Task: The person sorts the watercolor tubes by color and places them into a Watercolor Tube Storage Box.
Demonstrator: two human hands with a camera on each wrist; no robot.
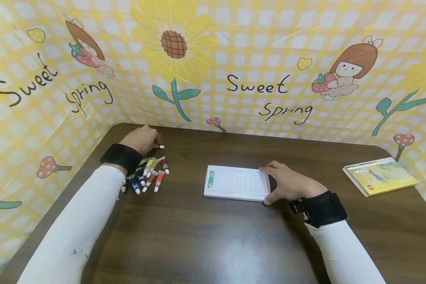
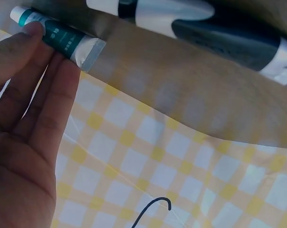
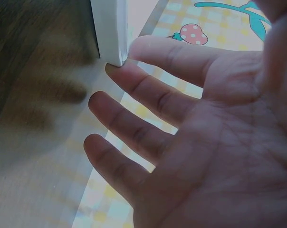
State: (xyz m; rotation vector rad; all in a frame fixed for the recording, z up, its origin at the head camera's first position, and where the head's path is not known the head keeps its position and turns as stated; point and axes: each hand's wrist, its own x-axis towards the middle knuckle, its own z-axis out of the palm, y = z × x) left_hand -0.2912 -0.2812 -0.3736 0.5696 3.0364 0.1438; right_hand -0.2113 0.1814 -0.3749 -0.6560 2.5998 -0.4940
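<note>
At the far left of the table, my left hand (image 1: 142, 139) pinches a small dark green paint tube (image 2: 62, 39) between thumb and fingers. Only the tube's white end shows past the fingers in the head view. Just nearer lies a loose pile of paint tubes, among them an orange tube (image 1: 159, 181), a blue tube (image 1: 134, 184) and a dark red tube (image 1: 164, 165). My right hand (image 1: 291, 182) holds the right end of a flat white plastic tray (image 1: 241, 183), thumb and forefinger at its corners. A green tube (image 1: 211, 178) lies in the tray's leftmost slot.
A yellow illustrated box (image 1: 383, 176) lies at the right of the brown table (image 1: 198, 240). A checked yellow cloth (image 1: 234, 51) with printed flowers hangs behind the table and along its left side.
</note>
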